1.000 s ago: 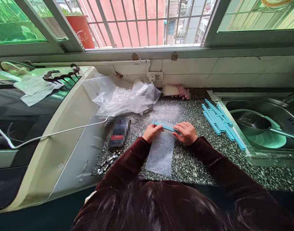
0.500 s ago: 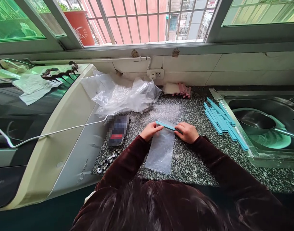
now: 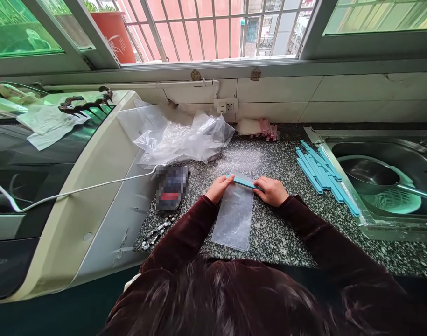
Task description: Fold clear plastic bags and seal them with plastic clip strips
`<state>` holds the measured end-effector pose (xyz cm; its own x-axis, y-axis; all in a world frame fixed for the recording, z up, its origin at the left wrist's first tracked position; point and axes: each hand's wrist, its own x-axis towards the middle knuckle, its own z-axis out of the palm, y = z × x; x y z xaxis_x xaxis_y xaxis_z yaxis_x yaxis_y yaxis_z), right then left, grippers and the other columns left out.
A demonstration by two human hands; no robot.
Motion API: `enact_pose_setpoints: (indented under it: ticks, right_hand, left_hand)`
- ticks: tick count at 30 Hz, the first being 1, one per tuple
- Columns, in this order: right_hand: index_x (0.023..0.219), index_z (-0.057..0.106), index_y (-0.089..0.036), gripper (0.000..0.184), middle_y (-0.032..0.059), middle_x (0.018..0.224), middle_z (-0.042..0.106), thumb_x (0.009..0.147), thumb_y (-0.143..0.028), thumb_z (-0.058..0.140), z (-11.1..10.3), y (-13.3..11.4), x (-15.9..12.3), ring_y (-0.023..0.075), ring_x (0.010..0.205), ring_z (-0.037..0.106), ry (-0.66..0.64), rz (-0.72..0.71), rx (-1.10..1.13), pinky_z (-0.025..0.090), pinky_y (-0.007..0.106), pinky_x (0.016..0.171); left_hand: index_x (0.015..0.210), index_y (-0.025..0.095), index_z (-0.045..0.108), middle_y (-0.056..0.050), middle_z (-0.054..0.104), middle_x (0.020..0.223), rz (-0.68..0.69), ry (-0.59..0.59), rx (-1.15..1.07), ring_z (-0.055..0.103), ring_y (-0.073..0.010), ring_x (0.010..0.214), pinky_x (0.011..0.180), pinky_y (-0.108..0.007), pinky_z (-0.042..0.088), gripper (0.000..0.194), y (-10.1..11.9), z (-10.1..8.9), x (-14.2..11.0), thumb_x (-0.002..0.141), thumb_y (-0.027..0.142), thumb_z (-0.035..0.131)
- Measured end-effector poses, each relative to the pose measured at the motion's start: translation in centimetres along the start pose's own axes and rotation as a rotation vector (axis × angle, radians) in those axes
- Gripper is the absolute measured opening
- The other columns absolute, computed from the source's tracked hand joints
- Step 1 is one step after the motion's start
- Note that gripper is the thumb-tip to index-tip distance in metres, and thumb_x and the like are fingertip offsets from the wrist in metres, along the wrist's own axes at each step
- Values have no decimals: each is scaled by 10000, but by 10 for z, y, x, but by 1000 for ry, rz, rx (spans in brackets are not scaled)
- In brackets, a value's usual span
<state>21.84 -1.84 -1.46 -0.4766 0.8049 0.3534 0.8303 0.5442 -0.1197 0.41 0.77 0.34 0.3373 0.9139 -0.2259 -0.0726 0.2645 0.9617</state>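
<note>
A blue bag sealing clip [image 3: 244,182] lies across the upper part of a clear plastic bag [image 3: 233,221], which rests flat on the counter. My left hand [image 3: 218,188] pinches the clip's left end between thumb and fingers. At its right end, my right hand [image 3: 272,191] grips the clip, with the fingers curled and partly covering that end. A short piece of the bag shows beyond the clip, on the window side. Several more blue clips [image 3: 321,170] lie in a loose pile to the right, beside the sink.
Crumpled clear plastic bags [image 3: 185,137] lie at the back left. Pink clips [image 3: 268,129] sit near the wall socket [image 3: 226,106]. A blurred phone-like object [image 3: 171,188] is left of my hands. The sink [image 3: 363,144] holds a pan [image 3: 367,173]. A white cable [image 3: 94,187] crosses the washing machine [image 3: 104,186].
My left thumb has shifted onto the top of the clip's left end. Both hands otherwise stay at the clip, and the bag stays flat. The camera view has tilted slightly.
</note>
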Motion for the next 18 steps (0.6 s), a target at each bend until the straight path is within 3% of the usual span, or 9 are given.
enact_pose_setpoints:
  ticks: [4, 9, 12, 18]
  right_hand:
    - [838, 598, -164, 138, 52, 779, 626, 822, -266, 508, -3, -1, 1, 149, 674, 539, -18, -2, -14, 326, 247, 572]
    - [824, 599, -163, 133, 46, 775, 624, 819, -270, 519, -6, -3, 1, 139, 661, 533, -36, -13, -41, 315, 242, 569]
    - [836, 601, -162, 140, 47, 783, 621, 825, -273, 516, -6, -4, 1, 134, 654, 526, -37, -1, -46, 310, 243, 566]
    - [825, 596, -170, 145, 50, 784, 619, 836, -273, 495, -5, -4, 0, 139, 654, 525, -36, 7, -42, 315, 250, 566]
  left_hand:
    - [582, 147, 562, 13, 508, 522, 1, 52, -18, 407, -92, 470, 469, -237, 333, 436, 3, 2, -1, 661, 573, 602]
    - [560, 158, 557, -6, 566, 606, 103, 137, 52, 483, -133, 629, 664, -255, 401, 317, 3, 3, 0, 761, 403, 550]
    - [515, 177, 507, -2, 531, 576, 116, 192, 62, 474, -138, 612, 650, -259, 398, 306, 1, 4, 2, 786, 318, 524]
    - [497, 180, 491, 9, 511, 550, 134, 190, 85, 449, -130, 570, 619, -258, 393, 334, -1, 4, 3, 812, 292, 496]
